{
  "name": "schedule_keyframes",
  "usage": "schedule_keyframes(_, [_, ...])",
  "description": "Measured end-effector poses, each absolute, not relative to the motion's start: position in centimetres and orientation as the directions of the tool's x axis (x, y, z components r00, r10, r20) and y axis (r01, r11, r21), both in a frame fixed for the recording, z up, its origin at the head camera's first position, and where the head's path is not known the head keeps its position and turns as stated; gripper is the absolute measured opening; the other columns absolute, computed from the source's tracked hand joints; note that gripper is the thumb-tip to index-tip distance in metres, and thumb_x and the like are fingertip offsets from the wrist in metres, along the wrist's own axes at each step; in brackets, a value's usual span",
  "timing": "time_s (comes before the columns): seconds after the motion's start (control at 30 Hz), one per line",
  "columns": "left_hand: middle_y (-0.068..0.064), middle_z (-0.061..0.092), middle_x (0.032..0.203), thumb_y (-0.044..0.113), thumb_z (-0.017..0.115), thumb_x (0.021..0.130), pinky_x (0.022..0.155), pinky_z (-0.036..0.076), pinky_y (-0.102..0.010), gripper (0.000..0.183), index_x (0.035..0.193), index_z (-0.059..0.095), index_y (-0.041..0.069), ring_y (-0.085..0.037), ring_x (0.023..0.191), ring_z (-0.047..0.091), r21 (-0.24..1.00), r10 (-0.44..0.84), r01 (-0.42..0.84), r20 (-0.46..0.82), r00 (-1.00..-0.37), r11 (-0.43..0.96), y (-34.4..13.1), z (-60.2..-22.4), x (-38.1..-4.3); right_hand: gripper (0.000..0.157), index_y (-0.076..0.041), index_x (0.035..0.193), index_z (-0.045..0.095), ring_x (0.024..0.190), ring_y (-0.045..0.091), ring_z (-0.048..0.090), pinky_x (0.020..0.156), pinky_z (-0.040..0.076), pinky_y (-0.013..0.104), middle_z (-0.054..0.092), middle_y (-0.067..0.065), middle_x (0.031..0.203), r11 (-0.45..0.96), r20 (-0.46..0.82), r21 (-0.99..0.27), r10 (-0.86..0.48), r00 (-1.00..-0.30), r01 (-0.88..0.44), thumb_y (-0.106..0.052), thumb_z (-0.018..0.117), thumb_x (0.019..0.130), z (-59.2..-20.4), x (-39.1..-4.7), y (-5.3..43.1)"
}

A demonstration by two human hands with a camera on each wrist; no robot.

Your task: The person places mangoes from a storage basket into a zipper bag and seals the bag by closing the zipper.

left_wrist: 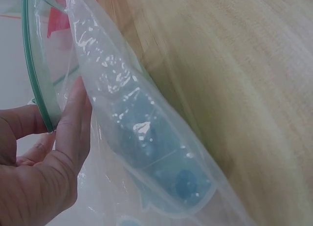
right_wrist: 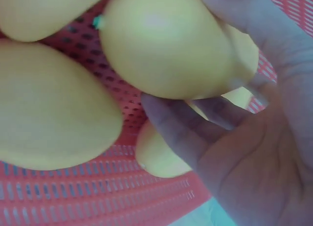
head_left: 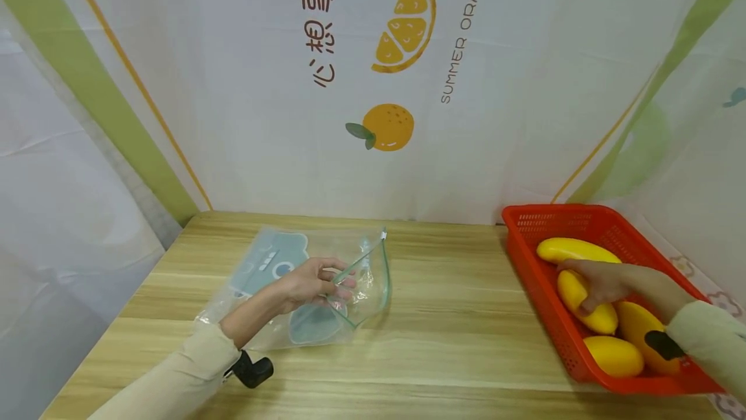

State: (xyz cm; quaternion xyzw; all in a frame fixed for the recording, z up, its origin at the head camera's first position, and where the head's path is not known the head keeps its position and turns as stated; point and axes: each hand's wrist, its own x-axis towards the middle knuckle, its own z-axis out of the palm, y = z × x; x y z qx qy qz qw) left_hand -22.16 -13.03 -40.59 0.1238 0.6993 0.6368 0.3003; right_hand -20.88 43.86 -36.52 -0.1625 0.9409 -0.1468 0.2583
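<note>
A clear zip bag (head_left: 271,261) with pale blue printing lies on the wooden table, its mouth with green zip edging (left_wrist: 30,64) spread apart toward the right. My left hand (head_left: 311,287) pinches that edging between thumb and fingers. On the right, inside a red plastic basket (head_left: 527,284), my right hand (head_left: 600,281) grips a smooth yellow mango (head_left: 600,321). In the right wrist view the thumb lies over the mango (right_wrist: 164,45) and the fingers curl beneath it; a small green tip shows at one end.
Around the held fruit, the basket has a long yellow fruit (head_left: 574,250) at the back and two more yellow mangoes, including one at the front (head_left: 614,356). A white curtain (head_left: 262,148) with orange prints hangs behind the table (head_left: 443,316).
</note>
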Motion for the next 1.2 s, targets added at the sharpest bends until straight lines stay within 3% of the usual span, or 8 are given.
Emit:
schedule_keyframes(0.2, [-0.031,0.06,0.13,-0.016,0.049,0.097,0.069,0.06,-0.03,0.042,0.139,0.046,-0.012,-0.039,0.107,0.067,0.966,0.561,-0.206,-0.259,-0.786,0.158,-13.1,-40.7,-22.1,0.08,0.006,0.139,0.042,0.113,0.048,0.046,0.091,0.046,0.062,0.044,0.033,0.131,0.868,-0.398,-0.446,-0.41,-0.821,-0.217,-0.013,0.087,0.076,-35.5,-20.8,44.7])
schedule_keyframes(0.4, [-0.031,0.06,0.129,-0.015,0.051,0.097,0.072,0.061,-0.032,0.042,0.139,0.045,-0.013,-0.039,0.107,0.067,0.967,0.558,-0.208,-0.255,-0.79,0.148,-13.4,-40.7,-22.0,0.081,0.009,0.14,0.039,0.112,0.057,0.05,0.084,0.054,0.057,0.044,0.036,0.134,0.831,-0.287,-0.478,-0.455,-0.843,-0.286,-0.017,0.086,0.079,-34.5,-20.7,45.5])
schedule_keyframes(0.5, [-0.031,0.061,0.128,-0.015,0.051,0.097,0.071,0.061,-0.032,0.044,0.14,0.043,-0.012,-0.039,0.107,0.067,0.967,0.555,-0.208,-0.255,-0.792,0.148,-13.4,-40.6,-22.0,0.079,0.009,0.139,0.04,0.111,0.054,0.052,0.08,0.056,0.048,0.046,0.033,0.133,0.819,-0.222,-0.481,-0.459,-0.86,-0.313,-0.016,0.086,0.079,-34.0,-20.7,46.0])
schedule_keyframes(0.63, [-0.03,0.062,0.128,-0.015,0.05,0.097,0.072,0.061,-0.033,0.045,0.141,0.043,-0.013,-0.039,0.108,0.067,0.966,0.552,-0.215,-0.26,-0.793,0.147,-13.3,-40.5,-21.9,0.073,0.009,0.135,0.044,0.11,0.03,0.056,0.077,0.055,0.034,0.052,0.025,0.129,0.814,-0.145,-0.46,-0.463,-0.875,-0.354,-0.014,0.086,0.08,-33.3,-20.7,46.6])
schedule_keyframes(0.73, [-0.03,0.062,0.128,-0.016,0.05,0.096,0.072,0.061,-0.034,0.046,0.141,0.042,-0.013,-0.039,0.108,0.067,0.966,0.548,-0.215,-0.259,-0.795,0.144,-13.3,-40.4,-21.9,0.073,0.01,0.137,0.043,0.107,0.027,0.058,0.073,0.055,0.029,0.054,0.026,0.128,0.817,-0.15,-0.473,-0.445,-0.883,-0.331,-0.014,0.085,0.082,-32.8,-20.4,46.9])
schedule_keyframes(0.87, [-0.029,0.062,0.128,-0.016,0.049,0.096,0.072,0.061,-0.035,0.047,0.142,0.041,-0.013,-0.039,0.109,0.067,0.966,0.543,-0.218,-0.259,-0.799,0.141,-13.4,-40.3,-21.9,0.076,0.013,0.141,0.036,0.103,0.044,0.06,0.07,0.057,0.03,0.052,0.034,0.129,0.814,-0.181,-0.516,-0.407,-0.895,-0.266,-0.014,0.082,0.086,-32.4,-20.0,46.7])
schedule_keyframes(0.97, [-0.029,0.062,0.128,-0.017,0.049,0.096,0.077,0.062,-0.038,0.046,0.141,0.041,-0.014,-0.039,0.109,0.066,0.965,0.541,-0.227,-0.264,-0.799,0.135,-13.4,-40.3,-21.9,0.076,0.011,0.142,0.036,0.104,0.043,0.06,0.072,0.057,0.03,0.053,0.031,0.129,0.829,-0.171,-0.503,-0.375,-0.911,-0.246,-0.016,0.081,0.087,-32.3,-19.8,46.5])
schedule_keyframes(1.2, [-0.027,0.063,0.126,-0.017,0.05,0.096,0.081,0.061,-0.04,0.046,0.141,0.041,-0.014,-0.039,0.11,0.066,0.963,0.53,-0.242,-0.269,-0.804,0.122,-13.4,-40.4,-22.0,0.077,0.012,0.146,0.029,0.111,0.049,0.055,0.079,0.058,0.052,0.053,0.029,0.129,0.82,-0.141,-0.532,-0.332,-0.933,-0.211,-0.016,0.076,0.092,-31.9,-19.7,46.6])
